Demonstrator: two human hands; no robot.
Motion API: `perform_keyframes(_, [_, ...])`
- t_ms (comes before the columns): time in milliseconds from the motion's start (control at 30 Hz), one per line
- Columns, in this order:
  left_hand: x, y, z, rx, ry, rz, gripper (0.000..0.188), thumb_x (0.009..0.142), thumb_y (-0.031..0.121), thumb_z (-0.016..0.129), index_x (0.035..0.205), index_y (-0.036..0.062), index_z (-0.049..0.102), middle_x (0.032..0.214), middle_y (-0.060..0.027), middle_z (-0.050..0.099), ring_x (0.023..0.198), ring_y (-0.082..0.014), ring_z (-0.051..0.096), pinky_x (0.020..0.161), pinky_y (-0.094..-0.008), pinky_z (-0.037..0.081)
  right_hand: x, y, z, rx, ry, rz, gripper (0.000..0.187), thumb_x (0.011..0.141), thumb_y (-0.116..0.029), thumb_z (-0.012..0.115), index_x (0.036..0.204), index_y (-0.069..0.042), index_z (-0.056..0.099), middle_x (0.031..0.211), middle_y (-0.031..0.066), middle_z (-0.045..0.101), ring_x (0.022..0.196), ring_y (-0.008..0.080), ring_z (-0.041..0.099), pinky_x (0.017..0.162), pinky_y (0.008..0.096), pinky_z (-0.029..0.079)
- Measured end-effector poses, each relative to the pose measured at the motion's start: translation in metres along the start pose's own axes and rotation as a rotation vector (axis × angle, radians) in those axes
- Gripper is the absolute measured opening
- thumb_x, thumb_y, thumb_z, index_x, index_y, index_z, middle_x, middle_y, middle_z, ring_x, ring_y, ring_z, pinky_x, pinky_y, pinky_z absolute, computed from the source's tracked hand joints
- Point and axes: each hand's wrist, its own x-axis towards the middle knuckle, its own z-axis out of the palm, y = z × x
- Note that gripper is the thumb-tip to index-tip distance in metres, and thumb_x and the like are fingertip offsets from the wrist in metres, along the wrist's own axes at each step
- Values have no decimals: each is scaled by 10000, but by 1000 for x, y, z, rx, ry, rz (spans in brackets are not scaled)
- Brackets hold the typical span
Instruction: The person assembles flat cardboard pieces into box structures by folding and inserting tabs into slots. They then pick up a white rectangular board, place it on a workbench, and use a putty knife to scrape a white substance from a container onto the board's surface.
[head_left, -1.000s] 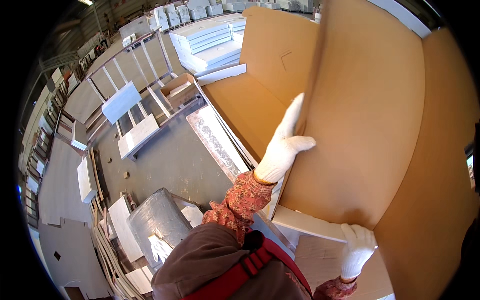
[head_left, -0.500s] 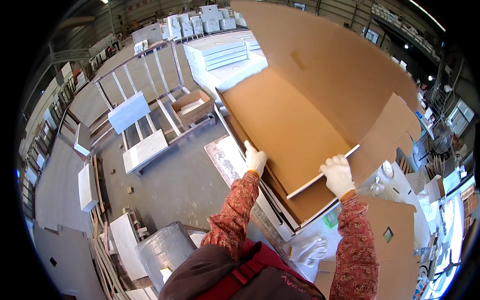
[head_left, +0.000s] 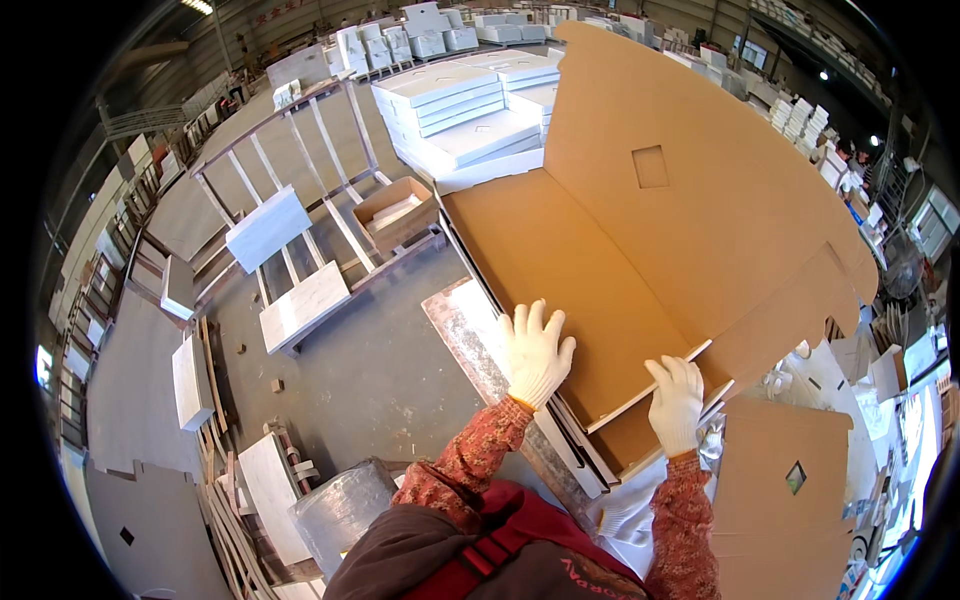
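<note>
Both hands slid nearer vs 0.5 s ago: left hand (head_left: 536, 352) flat, released, on cardboard sheet (head_left: 560, 260); right hand (head_left: 677, 402) grasping its edge. Keep edges aligned w/ stack beneath.

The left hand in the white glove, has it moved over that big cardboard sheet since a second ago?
Yes. The left hand has come down from the raised panel's edge and now lies flat on the cardboard sheet, near its closer edge beside the right hand.

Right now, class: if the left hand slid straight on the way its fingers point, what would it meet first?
The left hand already lies flat on the brown cardboard sheet; it would likely slide along it toward the raised flap.
</note>
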Motion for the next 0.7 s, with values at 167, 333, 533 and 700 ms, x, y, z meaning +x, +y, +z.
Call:
perform_keyframes(167, [-23, 71, -37, -364, -16, 170, 451, 818, 208, 721, 1235, 68, 623, 1310, -217, 561, 1202, -424, 501, 1040, -584, 353, -133, -9, -51, -152, 328, 486, 418, 828, -22, 673, 1244, -35, 637, 1205, 176, 638, 1140, 369, 581, 1023, 489, 436])
perform_keyframes(333, [-88, 161, -53, -1212, -909, 301, 430, 846, 90, 717, 1258, 4, 635, 1344, -196, 602, 1259, -315, 570, 1065, -380, 433, -338, -1, -93, -615, 193, 1290, 683, 803, -190, 732, 1429, -93, 476, 1387, 198, 515, 1235, 394, 508, 1055, 511, 397])
perform_keyframes(533, [-217, 237, 82, -884, -1419, 260, 473, 946, 247, 631, 1359, 35, 540, 1291, -128, 619, 1189, -301, 584, 993, -383, 468, -513, -43, -158, -908, 208, 2175, 853, 826, -345, 719, 1518, -50, 315, 1423, 240, 475, 1207, 413, 549, 1039, 480, 431])
perform_keyframes(700, [-292, 300, 134, -789, -1380, 462, 713, 868, 468, 608, 1375, -19, 489, 1188, -263, 648, 1135, -407, 596, 953, -494, 471, -635, -80, -153, -352, 895, 2218, 845, 850, -408, 721, 1483, 21, 360, 1421, 230, 505, 1227, 326, 559, 1010, 441, 459])
